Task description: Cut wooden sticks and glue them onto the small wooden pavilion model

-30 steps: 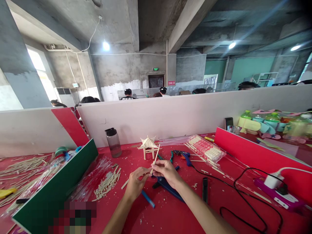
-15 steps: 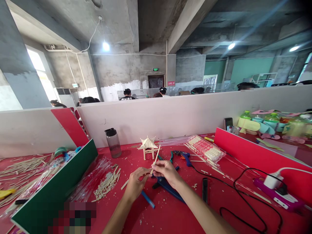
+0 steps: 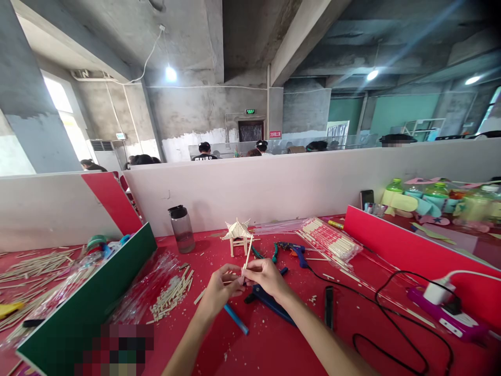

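Observation:
A thin pale wooden stick (image 3: 249, 251) stands tilted between my two hands, its upper end free. My right hand (image 3: 268, 278) pinches it low down between thumb and fingertips. My left hand (image 3: 224, 286) is closed at the stick's lower end, its fingertips against those of the right; the end itself is hidden. Just beyond them is a small pavilion model (image 3: 238, 237) built of sticks. Blue-handled cutters (image 3: 272, 304) lie partly under my right hand, and a blue rod (image 3: 236, 319) lies below my left.
Cut stick pieces (image 3: 172, 297) lie by a green divider (image 3: 94, 292). A water bottle (image 3: 182, 230) stands at the back left. Right of the model are a glue gun (image 3: 298, 255), packed sticks (image 3: 332, 240), a black tool (image 3: 329, 307), and a purple power strip (image 3: 448, 316) with cables.
My hands have drawn closer together at the stick's lower end. The stick's upper end has shifted slightly left and it stands a little more upright.

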{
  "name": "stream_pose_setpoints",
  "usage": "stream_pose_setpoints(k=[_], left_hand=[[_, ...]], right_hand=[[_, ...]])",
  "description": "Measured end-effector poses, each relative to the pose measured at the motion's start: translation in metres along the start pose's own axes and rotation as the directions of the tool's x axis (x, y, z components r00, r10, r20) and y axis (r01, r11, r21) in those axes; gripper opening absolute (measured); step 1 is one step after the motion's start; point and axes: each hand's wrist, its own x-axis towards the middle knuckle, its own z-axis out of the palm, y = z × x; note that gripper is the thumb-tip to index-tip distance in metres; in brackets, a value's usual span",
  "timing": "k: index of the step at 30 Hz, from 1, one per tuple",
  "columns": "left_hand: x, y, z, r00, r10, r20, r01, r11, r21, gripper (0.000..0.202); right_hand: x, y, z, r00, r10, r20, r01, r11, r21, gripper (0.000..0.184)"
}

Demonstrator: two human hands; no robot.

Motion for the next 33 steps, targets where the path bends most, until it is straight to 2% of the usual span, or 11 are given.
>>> stream_pose_setpoints(k=[8,12,17,33], left_hand=[[0.002,-0.006,0.003,0.998,-0.033,-0.049,0.031,0.999,-0.03,0.049],[0.003,-0.007,0.002,0.997,-0.039,-0.074,0.039,0.999,-0.009,0.05],[0.005,-0.014,-0.001,0.998,-0.043,-0.035,0.045,0.997,0.061,0.045],[0.002,-0.012,0.001,0.993,-0.115,-0.036,0.118,0.987,0.109,0.052]], right_hand=[[0.0,0.004,0.001,0.998,-0.048,0.047,0.05,0.998,-0.044,0.037],[0.001,0.003,0.001,0.999,-0.036,0.0,0.036,0.999,0.021,0.041],[0.001,0.0,0.0,0.998,-0.015,-0.056,0.018,0.999,0.046,0.043],[0.002,0.007,0.0,0.999,-0.037,-0.009,0.037,0.998,0.049,0.038]])
